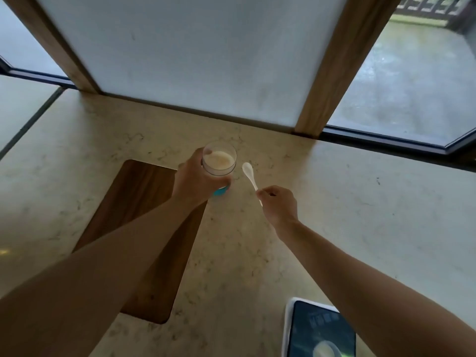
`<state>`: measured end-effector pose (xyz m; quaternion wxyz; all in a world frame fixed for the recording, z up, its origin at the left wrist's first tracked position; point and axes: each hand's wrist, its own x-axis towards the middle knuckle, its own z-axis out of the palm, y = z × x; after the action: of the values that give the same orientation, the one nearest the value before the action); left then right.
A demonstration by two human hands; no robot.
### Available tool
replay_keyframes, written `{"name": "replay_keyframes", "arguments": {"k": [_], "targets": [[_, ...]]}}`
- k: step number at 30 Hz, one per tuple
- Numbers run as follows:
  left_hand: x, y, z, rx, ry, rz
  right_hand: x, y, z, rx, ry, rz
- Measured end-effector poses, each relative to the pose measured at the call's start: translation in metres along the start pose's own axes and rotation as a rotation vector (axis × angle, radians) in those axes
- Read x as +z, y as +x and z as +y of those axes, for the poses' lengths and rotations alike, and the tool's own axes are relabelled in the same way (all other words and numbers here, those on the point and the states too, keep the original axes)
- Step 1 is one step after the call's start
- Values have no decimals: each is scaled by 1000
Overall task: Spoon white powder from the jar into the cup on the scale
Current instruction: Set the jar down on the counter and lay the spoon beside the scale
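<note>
A clear jar (219,161) with white powder inside and a blue-and-red label low on its side stands at the back of the pale stone counter. My left hand (193,181) wraps around it from the left. Just to its right, my right hand (279,203) pinches the handle of a white spoon (249,173), whose bowl points away from me and looks bare. No cup or scale is recognisable; a white-rimmed device with a dark screen (319,331) lies at the bottom edge, partly under my right forearm.
A dark wooden board (140,191) is set into the counter (360,215) under my left forearm. A frosted panel between two wooden posts closes the back, with a window (412,94) to the right.
</note>
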<state>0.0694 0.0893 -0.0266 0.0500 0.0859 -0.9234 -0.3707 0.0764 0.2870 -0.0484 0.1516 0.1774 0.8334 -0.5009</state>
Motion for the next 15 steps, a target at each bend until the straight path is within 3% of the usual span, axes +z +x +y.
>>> {"name": "replay_keyframes", "arguments": {"k": [15], "targets": [[-4,67,-32,-160,-16,86,26,35,3,-25,-73,-65]]}}
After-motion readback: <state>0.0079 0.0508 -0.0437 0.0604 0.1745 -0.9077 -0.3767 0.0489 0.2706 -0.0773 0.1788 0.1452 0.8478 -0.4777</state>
